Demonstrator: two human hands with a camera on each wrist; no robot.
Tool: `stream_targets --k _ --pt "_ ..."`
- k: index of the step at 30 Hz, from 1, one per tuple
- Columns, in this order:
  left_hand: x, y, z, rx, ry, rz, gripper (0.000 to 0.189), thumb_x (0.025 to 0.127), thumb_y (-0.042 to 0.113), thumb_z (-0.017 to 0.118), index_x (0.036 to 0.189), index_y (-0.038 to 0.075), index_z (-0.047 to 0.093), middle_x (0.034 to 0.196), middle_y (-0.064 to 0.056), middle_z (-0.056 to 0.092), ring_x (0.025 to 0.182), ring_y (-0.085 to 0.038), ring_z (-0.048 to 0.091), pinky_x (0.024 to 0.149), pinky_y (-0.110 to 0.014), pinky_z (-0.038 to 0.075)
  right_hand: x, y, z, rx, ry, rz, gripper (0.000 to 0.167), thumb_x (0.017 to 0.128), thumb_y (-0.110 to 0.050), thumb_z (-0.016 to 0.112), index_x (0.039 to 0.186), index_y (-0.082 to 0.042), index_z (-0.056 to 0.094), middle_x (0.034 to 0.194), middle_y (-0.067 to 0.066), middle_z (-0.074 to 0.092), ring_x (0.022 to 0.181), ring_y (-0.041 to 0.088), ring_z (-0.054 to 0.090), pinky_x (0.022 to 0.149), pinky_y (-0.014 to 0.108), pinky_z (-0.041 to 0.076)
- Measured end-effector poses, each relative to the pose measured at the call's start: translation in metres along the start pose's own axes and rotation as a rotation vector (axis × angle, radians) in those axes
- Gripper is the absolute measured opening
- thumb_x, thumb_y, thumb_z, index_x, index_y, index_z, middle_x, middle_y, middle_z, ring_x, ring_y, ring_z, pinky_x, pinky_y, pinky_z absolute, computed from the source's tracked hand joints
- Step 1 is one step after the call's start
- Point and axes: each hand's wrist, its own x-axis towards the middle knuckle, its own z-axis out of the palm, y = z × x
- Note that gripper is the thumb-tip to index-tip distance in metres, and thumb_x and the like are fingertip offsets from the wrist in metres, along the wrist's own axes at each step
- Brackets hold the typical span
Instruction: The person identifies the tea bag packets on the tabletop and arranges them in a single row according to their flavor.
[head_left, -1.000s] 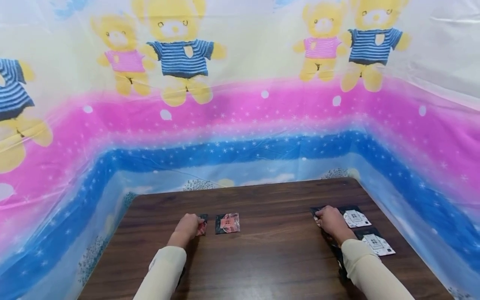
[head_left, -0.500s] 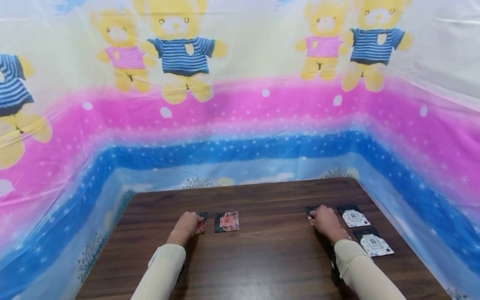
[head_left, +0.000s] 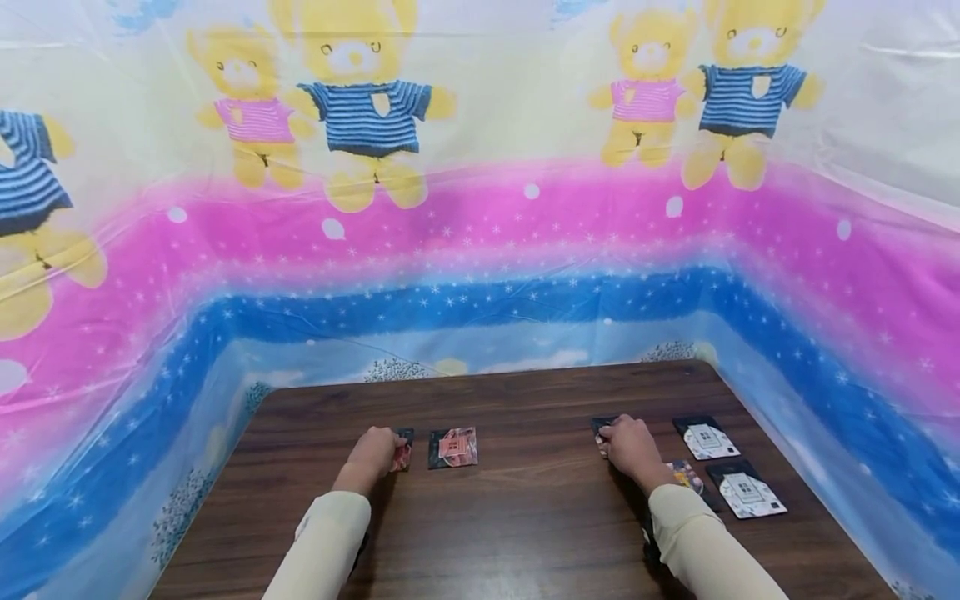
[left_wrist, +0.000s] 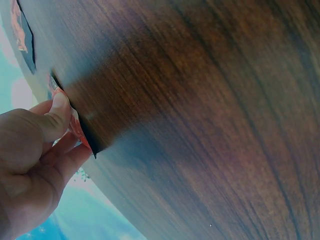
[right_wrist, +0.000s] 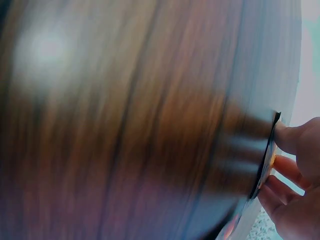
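Observation:
On the left of the dark wood table (head_left: 510, 533), my left hand (head_left: 372, 454) pinches a small flat black sachet with red print (head_left: 403, 450). The left wrist view shows the thumb on the printed face of this sachet (left_wrist: 75, 122) and fingers at its edge. Just right of it lies a similar red-labelled sachet (head_left: 453, 447). Towards the right side, my right hand (head_left: 633, 450) holds another dark printed sachet (head_left: 600, 437) at the tabletop, mostly covered by the fingers. Thumb and fingers grip this sachet (right_wrist: 267, 160) in the right wrist view.
Two black-and-white sachets (head_left: 707, 438) lie one in front of the other near the table's right edge. A colourful sachet (head_left: 684, 475) is partly hidden by the right wrist. A bear-print curtain (head_left: 480, 208) hangs round the table's back and sides.
My right hand has slid left with its sachet, away from the white-labelled ones. A colourful sachet now shows beside the right wrist. The left hand has stayed in place.

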Motion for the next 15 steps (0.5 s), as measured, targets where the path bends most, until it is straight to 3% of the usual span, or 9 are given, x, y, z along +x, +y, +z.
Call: stream_targets --k 4,12,15 --pt "-0.001 0.000 0.001 -0.097 -0.010 -0.030 0.022 0.097 0.001 0.063 0.114 0.000 0.077 0.073 -0.004 0.065 0.064 -0.015 0.055 0.061 -0.026 0.046 0.004 -0.012 0.001 -0.013 -0.023 -0.005 0.028 0.094 -0.021 0.072 0.118 -0.009 0.077 0.103 0.013 0.075 0.104 0.031 0.064 0.095 0.049 0.048" --pt "-0.001 0.000 0.000 -0.118 -0.017 -0.043 0.019 0.098 0.003 0.061 0.107 0.001 0.079 0.070 -0.002 0.064 0.061 -0.013 0.054 0.062 -0.025 0.046 0.008 -0.036 0.002 0.012 -0.015 -0.027 0.029 0.092 -0.023 0.074 0.117 -0.010 0.078 0.100 0.008 0.077 0.103 0.028 0.063 0.090 0.045 0.046" --pt "0.001 0.000 0.002 -0.069 -0.008 -0.018 0.020 0.096 0.002 0.065 0.111 0.002 0.078 0.073 -0.002 0.066 0.063 -0.012 0.054 0.063 -0.025 0.049 0.009 -0.044 0.001 0.034 -0.019 -0.016 0.029 0.093 -0.024 0.074 0.119 -0.011 0.077 0.103 0.010 0.075 0.102 0.028 0.063 0.091 0.044 0.047"
